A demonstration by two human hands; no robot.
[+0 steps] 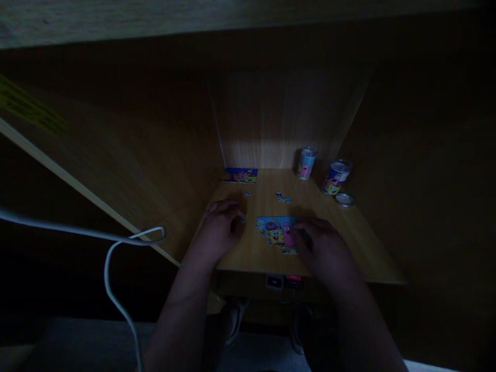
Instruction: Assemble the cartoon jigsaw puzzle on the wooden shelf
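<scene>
A bare left hand and a bare right hand taper from thick, smooth bare forearms, with a dim pair of pale grey shoes showing below

The right hand was laid over the right edge of a partly assembled SpongeBob jigsaw puzzle on a wooden desk, and the left hand was rested just beside it. Loose pieces, a picture card and two printed canisters were placed beyond.

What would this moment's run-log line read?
Left hand: on wooden desk, beside SpongeBob jigsaw puzzle | Right hand: on its edge | Rest: loose pieces, picture card, two cartoon canisters, metal lid
</scene>
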